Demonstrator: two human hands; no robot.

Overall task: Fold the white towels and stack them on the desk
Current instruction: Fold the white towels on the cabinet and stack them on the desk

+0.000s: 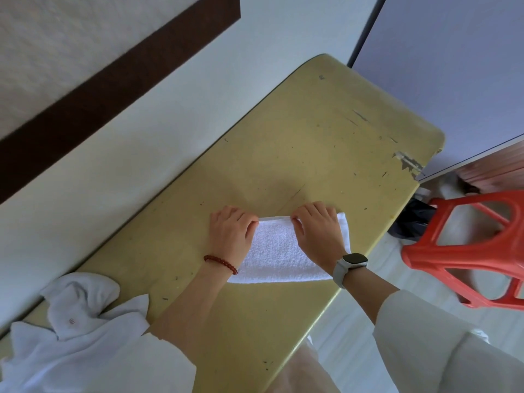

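A white towel (276, 251) lies folded flat in the middle of the yellow desk (312, 143). My left hand (231, 231), with a red bead bracelet at the wrist, pinches the towel's far edge at its left end. My right hand (319, 231), with a white watch at the wrist, pinches the same far edge toward the right and covers part of the towel. A heap of crumpled white towels (82, 310) lies at the desk's near left end, partly behind my left sleeve.
The desk runs along a white wall (158, 123) on the left. A red plastic stool (467, 251) stands on the floor just off the desk's right edge. A grey panel (453, 66) stands beyond the desk's far end.
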